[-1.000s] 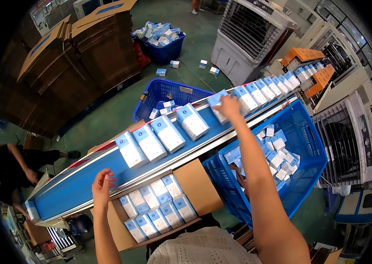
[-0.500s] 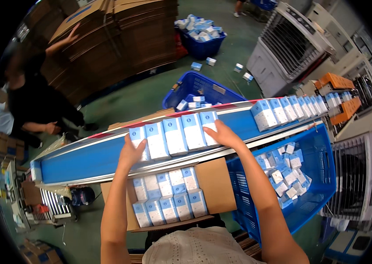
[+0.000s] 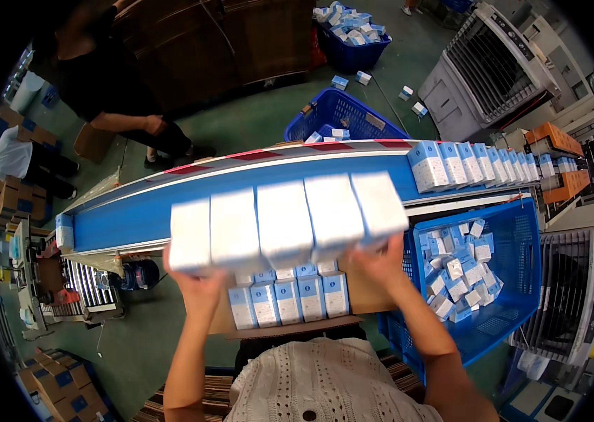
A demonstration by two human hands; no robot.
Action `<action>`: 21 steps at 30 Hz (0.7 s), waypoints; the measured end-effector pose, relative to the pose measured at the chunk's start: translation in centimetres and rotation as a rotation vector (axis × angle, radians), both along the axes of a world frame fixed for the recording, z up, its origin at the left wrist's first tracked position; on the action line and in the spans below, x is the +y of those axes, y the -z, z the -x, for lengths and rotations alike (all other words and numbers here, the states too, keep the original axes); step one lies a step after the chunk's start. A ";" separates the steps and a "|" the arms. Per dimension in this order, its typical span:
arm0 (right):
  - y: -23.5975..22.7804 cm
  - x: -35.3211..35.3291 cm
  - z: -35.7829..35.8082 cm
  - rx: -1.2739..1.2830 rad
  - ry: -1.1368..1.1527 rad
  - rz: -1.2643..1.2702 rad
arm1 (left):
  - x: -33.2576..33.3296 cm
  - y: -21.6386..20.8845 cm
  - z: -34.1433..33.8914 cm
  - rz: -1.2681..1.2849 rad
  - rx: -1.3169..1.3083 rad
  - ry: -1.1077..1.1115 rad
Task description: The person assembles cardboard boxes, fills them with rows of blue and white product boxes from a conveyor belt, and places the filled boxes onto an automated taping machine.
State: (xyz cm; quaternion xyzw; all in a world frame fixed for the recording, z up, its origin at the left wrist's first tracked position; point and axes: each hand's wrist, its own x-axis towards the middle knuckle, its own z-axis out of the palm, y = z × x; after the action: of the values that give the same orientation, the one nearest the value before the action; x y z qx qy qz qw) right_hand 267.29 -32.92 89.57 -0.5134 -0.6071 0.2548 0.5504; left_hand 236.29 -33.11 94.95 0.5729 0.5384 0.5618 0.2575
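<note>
A row of several white-and-blue small boxes (image 3: 284, 219) is held in the air between my two hands, tilted so the white faces show. My left hand (image 3: 197, 287) is closed on the row's left end from below. At the opposite end, my right hand (image 3: 381, 266) grips the lower right corner. Under the row stands an open cardboard carton (image 3: 374, 299), partly hidden, with upright packed boxes (image 3: 288, 302) of the same kind in it. Behind is the blue conveyor belt (image 3: 128, 224), partly covered by the raised row.
More boxes (image 3: 469, 165) stand in line on the belt's right end, and one box (image 3: 64, 232) at its left end. A blue crate (image 3: 522, 246) of loose boxes is at my right. Beyond the belt are another blue basket (image 3: 353, 112), an air cooler (image 3: 487, 70) and a person in black (image 3: 93, 81).
The row of boxes was standing on the belt between my hands; both hands have lifted it toward me, over the carton, and tipped it. The person in black has lowered the raised arm somewhat.
</note>
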 end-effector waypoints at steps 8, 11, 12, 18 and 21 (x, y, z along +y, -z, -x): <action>9.4 -3.7 2.6 -0.845 -0.200 0.365 | -0.9 8.4 2.7 0.839 0.897 0.162; 4.8 -2.4 3.3 -0.873 -0.062 0.163 | -1.0 6.8 2.4 0.509 0.954 0.068; 4.4 -2.2 3.5 -0.832 -0.028 0.064 | -1.4 6.3 2.1 0.312 0.931 0.022; 12.2 -0.2 5.5 -0.854 -0.258 -0.091 | -1.2 11.3 1.2 0.115 1.281 0.440; 12.2 -0.8 4.6 -0.790 -0.423 0.018 | -1.1 10.3 2.1 0.218 1.130 0.573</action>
State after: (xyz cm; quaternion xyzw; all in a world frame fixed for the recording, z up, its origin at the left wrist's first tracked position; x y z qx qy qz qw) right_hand 262.71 -33.69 77.37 -0.4406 -0.8601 0.1515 0.2076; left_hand 234.17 -34.17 84.69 0.8723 0.4706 0.0241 0.1307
